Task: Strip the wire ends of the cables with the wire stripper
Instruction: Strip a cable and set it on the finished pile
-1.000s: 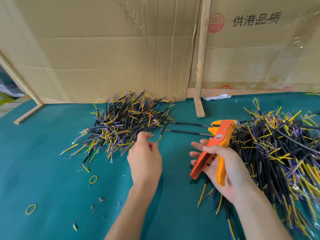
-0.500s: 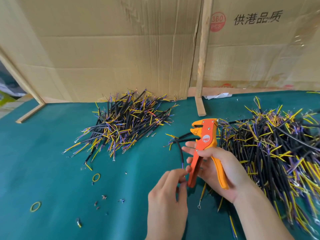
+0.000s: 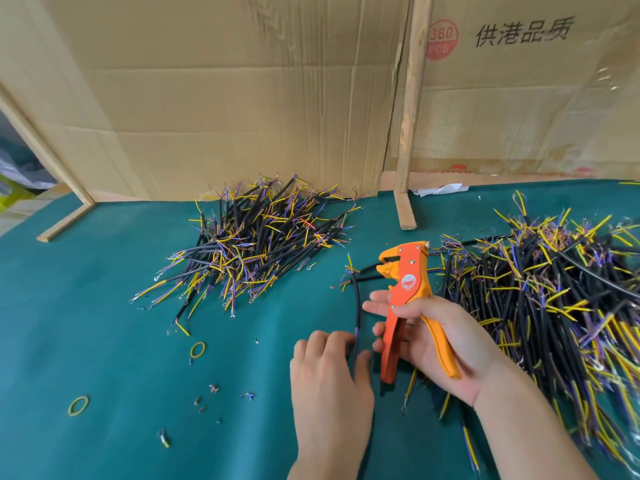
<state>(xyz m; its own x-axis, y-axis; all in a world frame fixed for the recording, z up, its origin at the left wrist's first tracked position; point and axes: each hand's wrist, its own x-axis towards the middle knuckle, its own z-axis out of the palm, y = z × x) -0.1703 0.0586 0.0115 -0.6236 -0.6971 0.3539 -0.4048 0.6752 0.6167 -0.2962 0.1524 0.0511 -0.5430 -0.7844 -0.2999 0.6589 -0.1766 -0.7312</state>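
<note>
- cardboard wall (image 3: 214, 98) at the back, green table (image 3: 86, 323) in front of it
- big cable heap (image 3: 554, 299) on the right, smaller pile (image 3: 256, 244) center-left
- right hand (image 3: 446, 337) has its grip wrapped around the orange wire stripper (image 3: 405, 289), nose pointing left
- left hand (image 3: 329, 382) pinches one black cable (image 3: 356, 306) just beside the stripper
- yellow rubber bands (image 3: 197, 349) and little scraps (image 3: 207, 398) lying around

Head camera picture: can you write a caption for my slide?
Left hand pinches a black cable beside the orange wire stripper in the right hand.
</note>
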